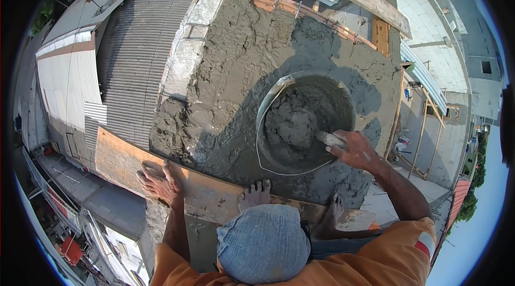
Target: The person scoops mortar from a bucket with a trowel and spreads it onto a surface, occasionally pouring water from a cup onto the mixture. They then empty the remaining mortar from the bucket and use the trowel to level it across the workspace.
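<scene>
**Two bare hands at work: one spread on a board, one closed on a handle in a bucket**

From my remote seat, I see a grey corrugated roof [134, 50] at the far left, beyond the edge of the work. Nearer, a long wooden board [206, 185] slants down towards the right, along the near side of a wide spread of wet cement [236, 66]. On the board lies the person's left hand [162, 184], its fingers wide apart and their tips at the upper edge; I see nothing inside its palm.

Moving right, I come to a bare left foot [255, 196] by the board, with a faded blue head covering [263, 243] just below it in my view. Above the foot, a large round bucket [262, 110] stands on the wet cement, right of the middle, with a thin wire handle hanging down around its near side. Inside sits a heaped lump of grey mix [292, 125].

At the bucket's right side I find the right hand [357, 151], wrapped tightly around a pale handle [333, 139] that points into the mix; I cannot tell what is on its buried end. A bare right foot [331, 216] is below the bucket, and an orange sleeve [375, 251] covers the upper arm. Furthest right, past the cement's edge, I see a pale block wall [429, 23].
</scene>
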`<state>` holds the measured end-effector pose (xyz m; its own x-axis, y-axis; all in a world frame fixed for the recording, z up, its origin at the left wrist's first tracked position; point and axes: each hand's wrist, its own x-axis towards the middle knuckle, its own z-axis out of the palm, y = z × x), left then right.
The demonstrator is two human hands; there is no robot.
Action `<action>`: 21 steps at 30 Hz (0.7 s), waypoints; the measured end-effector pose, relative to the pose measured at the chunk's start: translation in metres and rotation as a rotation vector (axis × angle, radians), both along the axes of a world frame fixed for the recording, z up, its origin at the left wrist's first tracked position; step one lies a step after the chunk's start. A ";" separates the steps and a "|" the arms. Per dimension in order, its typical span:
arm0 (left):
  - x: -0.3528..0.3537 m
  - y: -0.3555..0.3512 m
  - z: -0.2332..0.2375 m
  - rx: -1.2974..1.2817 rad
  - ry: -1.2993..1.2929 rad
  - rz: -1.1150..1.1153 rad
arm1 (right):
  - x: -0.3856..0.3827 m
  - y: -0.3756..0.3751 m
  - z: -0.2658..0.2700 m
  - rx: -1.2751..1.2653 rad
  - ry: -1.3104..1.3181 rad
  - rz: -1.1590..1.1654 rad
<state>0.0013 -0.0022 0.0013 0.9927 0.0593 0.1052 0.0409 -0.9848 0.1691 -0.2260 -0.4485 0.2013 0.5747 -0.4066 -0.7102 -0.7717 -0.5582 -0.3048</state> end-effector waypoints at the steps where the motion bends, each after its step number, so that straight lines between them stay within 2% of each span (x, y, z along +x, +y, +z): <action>1: 0.000 0.001 0.001 -0.012 0.016 0.016 | -0.004 -0.001 -0.001 0.024 -0.037 -0.011; 7: 0.000 0.000 0.002 0.000 0.013 -0.007 | -0.018 -0.008 0.004 0.179 -0.135 -0.112; 11: 0.000 0.002 0.000 0.023 0.020 0.000 | -0.021 -0.011 0.020 0.121 -0.217 -0.122; 16: 0.000 0.003 0.002 0.054 0.040 0.018 | -0.016 -0.030 0.048 0.134 -0.183 -0.162; 21: -0.001 -0.003 0.007 -0.009 0.027 0.011 | 0.024 -0.062 0.072 0.015 -0.144 -0.115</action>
